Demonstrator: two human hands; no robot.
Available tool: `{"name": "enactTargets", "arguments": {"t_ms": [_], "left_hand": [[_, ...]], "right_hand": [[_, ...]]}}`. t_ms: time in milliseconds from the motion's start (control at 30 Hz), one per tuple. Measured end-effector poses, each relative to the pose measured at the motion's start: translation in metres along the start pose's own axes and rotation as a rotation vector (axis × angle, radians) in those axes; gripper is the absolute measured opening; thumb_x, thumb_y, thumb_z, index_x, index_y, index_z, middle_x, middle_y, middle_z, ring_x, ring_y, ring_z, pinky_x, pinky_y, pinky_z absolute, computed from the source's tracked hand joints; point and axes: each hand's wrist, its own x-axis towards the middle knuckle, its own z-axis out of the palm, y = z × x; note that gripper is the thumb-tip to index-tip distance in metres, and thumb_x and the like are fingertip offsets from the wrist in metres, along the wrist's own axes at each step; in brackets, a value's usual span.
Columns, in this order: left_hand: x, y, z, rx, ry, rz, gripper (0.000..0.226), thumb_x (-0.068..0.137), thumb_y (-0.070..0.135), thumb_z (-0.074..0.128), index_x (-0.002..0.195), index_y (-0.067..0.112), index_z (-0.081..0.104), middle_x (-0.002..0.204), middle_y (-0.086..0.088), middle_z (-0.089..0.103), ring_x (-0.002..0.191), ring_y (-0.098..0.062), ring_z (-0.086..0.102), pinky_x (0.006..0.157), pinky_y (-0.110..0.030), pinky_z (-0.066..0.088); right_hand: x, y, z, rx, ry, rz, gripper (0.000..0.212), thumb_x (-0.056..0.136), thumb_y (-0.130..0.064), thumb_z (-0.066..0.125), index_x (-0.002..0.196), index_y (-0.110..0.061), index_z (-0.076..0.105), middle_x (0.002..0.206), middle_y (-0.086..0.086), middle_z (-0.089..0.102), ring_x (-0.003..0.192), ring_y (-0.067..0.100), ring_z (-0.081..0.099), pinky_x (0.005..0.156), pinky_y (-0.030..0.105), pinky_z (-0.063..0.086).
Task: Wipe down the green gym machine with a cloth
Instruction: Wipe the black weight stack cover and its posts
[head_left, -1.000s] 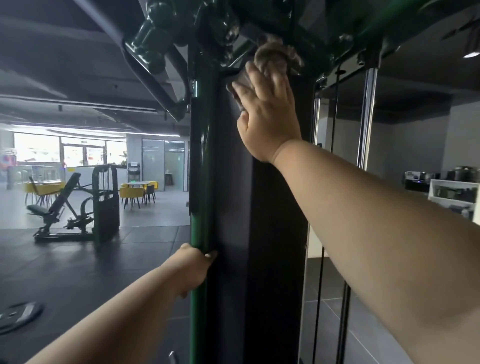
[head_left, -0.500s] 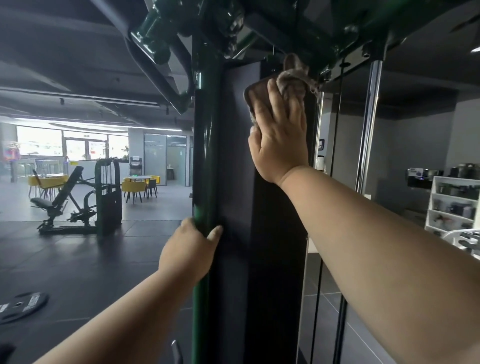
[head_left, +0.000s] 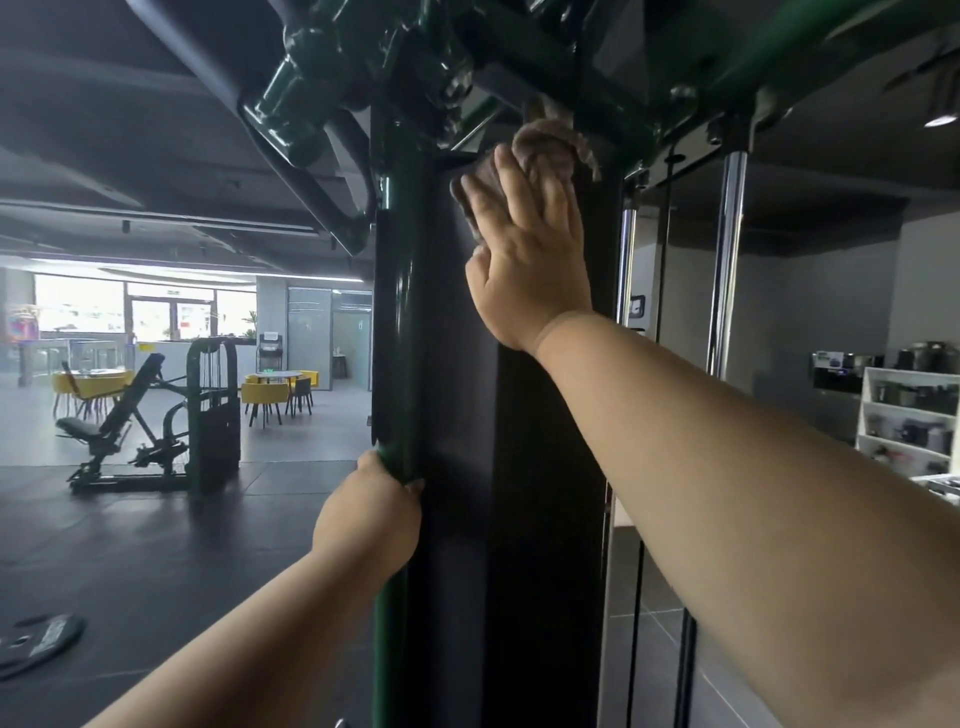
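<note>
Cloth pressed at top edge of upright panel, wipe in hand.

The right hand (head_left: 527, 260) is pressing the cloth (head_left: 540, 143) flat-fingered against the dark panel (head_left: 462, 415) of the green gym machine (head_left: 397, 312), whose long axis is running vertically below; the left hand (head_left: 369, 519) is gripping the green post. Containers: shelf (head_left: 906, 410) holding pots, well apart.

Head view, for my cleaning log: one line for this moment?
right hand presses cloth on dark panel | left hand grips green post
</note>
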Motion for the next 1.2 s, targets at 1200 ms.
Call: {"name": "enactTargets", "arguments": {"t_ms": [1200], "left_hand": [[-0.003, 0.010, -0.015, -0.030, -0.079, -0.060, 0.028, 0.102, 0.038, 0.058, 0.113, 0.018, 0.043, 0.098, -0.004, 0.061, 0.090, -0.032, 0.058, 0.076, -0.042, 0.046]], "right_hand": [[0.001, -0.037, 0.006, -0.068, -0.069, 0.117, 0.071, 0.092, -0.031, 0.039, 0.161, -0.016, 0.037, 0.173, 0.013, 0.016, 0.156, 0.049, 0.013, 0.127, 0.062, 0.010]]}}
